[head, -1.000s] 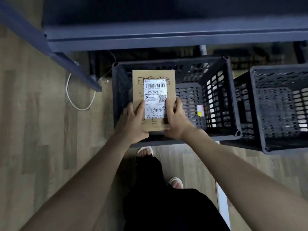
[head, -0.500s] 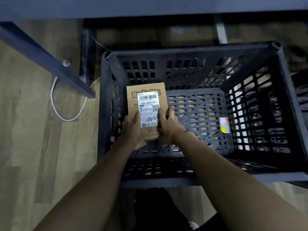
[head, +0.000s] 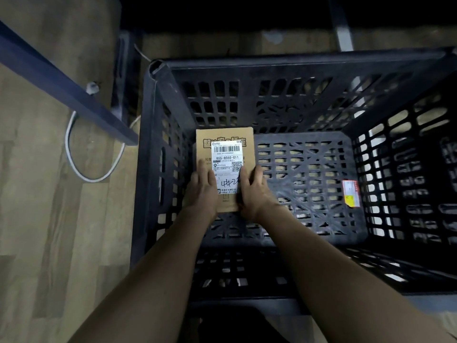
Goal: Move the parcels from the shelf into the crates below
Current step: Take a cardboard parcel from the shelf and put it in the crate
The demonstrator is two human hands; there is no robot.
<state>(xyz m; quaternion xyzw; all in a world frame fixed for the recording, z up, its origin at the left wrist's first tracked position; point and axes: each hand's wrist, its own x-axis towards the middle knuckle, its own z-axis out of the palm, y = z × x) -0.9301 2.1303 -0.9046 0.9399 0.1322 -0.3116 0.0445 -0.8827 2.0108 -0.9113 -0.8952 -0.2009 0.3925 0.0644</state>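
Parcel going down into the crate's left side.
Left hand [head: 202, 191] and right hand [head: 252, 191] are clamping the parcel [head: 223, 154] flat, label up, deep inside the crate [head: 296, 65], probably to lay it squarely on the bottom.

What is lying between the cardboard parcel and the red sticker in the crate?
Nothing: in the head view, only bare crate floor separates parcel and sticker.

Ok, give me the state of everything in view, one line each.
cardboard parcel: label side up, down inside the crate's left part, held at its near end.
left hand: gripping the parcel's left edge.
right hand: gripping the parcel's right edge.
black crate: open-topped, holding only the parcel and a small tag.
white cable: looped on the floor.
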